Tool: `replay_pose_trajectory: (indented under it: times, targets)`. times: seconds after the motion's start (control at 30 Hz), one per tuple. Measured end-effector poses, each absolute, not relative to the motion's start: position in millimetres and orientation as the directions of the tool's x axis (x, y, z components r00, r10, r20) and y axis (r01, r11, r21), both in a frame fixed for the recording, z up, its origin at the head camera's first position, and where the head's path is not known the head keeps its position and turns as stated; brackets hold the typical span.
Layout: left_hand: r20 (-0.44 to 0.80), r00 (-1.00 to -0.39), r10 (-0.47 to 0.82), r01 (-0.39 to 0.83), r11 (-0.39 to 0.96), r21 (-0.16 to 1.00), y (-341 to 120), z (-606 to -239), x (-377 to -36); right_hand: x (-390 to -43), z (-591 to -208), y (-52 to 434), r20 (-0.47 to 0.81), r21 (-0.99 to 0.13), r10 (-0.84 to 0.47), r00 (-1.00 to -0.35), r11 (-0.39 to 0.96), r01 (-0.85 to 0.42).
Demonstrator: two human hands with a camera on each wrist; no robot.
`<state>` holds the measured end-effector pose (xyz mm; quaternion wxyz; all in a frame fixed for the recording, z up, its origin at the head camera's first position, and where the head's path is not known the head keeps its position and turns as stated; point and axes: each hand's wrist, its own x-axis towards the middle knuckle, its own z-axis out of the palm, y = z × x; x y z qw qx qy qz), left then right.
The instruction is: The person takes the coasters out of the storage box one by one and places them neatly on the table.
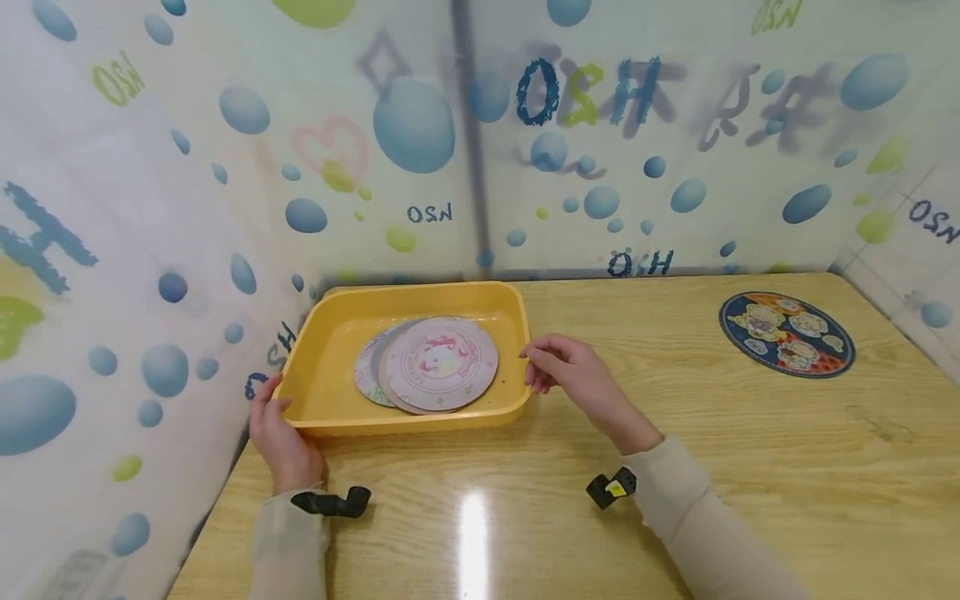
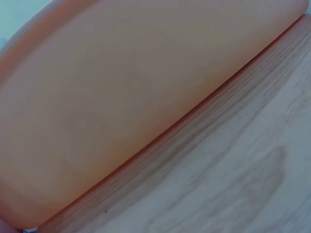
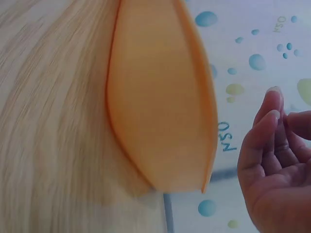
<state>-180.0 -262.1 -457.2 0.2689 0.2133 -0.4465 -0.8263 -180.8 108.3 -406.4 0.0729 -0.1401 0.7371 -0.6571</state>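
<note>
A yellow tray [image 1: 330, 346] sits on the wooden table at the left, against the wall. Inside it lies a round pink disc [image 1: 442, 362] on top of a greyer disc [image 1: 366, 375]. My left hand [image 1: 273, 421] grips the tray's front-left corner, thumb on the rim. The left wrist view shows only the tray's outer wall [image 2: 121, 97] and the tabletop. My right hand [image 1: 547, 367] hovers by the tray's right edge with loosely bent fingers, holding nothing. In the right wrist view that hand [image 3: 277, 165] is a little apart from the tray [image 3: 155, 97].
A dark blue round disc [image 1: 787, 333] with cartoon figures lies on the table [image 1: 675, 475] at the far right. Bubble-patterned sheeting [image 1: 420, 125] walls the table in at the back and on both sides.
</note>
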Motion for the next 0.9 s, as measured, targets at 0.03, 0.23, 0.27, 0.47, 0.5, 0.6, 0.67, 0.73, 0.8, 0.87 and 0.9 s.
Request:
replay_pose_trajectory:
  times: [0.03,0.23,0.27,0.47,0.5,0.6,0.67,0.73,0.8,0.87,0.9]
  targets:
    - [-0.11,-0.765,-0.634,0.258,-0.459,0.85,-261.8,-457.3,-180.0,-181.2,-405.1,104.7,0.083,-0.99,-0.309,-0.947,0.079,-0.113]
    - [-0.1,-0.778,-0.62,0.269,-0.473,0.839,-261.5,-458.2,-179.4,-186.1,-403.5,83.7,0.098,-0.994,-0.339,-0.936,0.021,-0.111]
    - [-0.098,-0.779,-0.619,0.267,-0.47,0.841,-261.7,-458.1,-179.2,-186.8,-403.9,80.4,0.095,-0.994,-0.342,-0.935,0.018,-0.108]
    - [-0.105,-0.775,-0.623,0.255,-0.46,0.85,-261.7,-458.2,-178.4,-191.9,-407.1,61.6,0.067,-0.997,-0.342,-0.937,0.002,-0.072]
    - [-0.106,-0.774,-0.625,0.253,-0.458,0.852,-261.5,-458.3,-178.3,-192.8,-407.4,58.9,0.063,-0.998,-0.339,-0.939,-0.002,-0.067]
    - [-0.107,-0.77,-0.628,0.25,-0.452,0.856,-260.9,-459.1,-177.6,-195.8,-407.7,51.9,0.055,-0.998,-0.329,-0.943,-0.015,-0.053]
    - [-0.107,-0.771,-0.628,0.243,-0.446,0.861,-260.7,-460.2,-177.3,-198.6,-408.9,48.3,0.057,-0.998,-0.324,-0.944,-0.02,-0.054]
    - [-0.105,-0.767,-0.633,0.244,-0.439,0.865,-260.8,-461.5,-177.3,-202.2,-411.5,45.4,0.059,-0.998,-0.329,-0.943,-0.017,-0.056]
    - [-0.101,-0.765,-0.636,0.247,-0.434,0.866,-261.0,-462.4,-177.5,-204.6,-413.6,43.4,0.058,-0.998,-0.334,-0.941,0.01,-0.065]
    - [-0.096,-0.768,-0.633,0.247,-0.431,0.868,-261.0,-462.5,-177.9,-205.2,-414.5,42.4,0.049,-0.994,-0.342,-0.938,0.072,-0.078]
    - [-0.093,-0.767,-0.635,0.254,-0.433,0.865,-261.0,-462.3,-178.3,-204.9,-414.4,41.9,0.045,-0.989,-0.348,-0.937,0.114,-0.089]
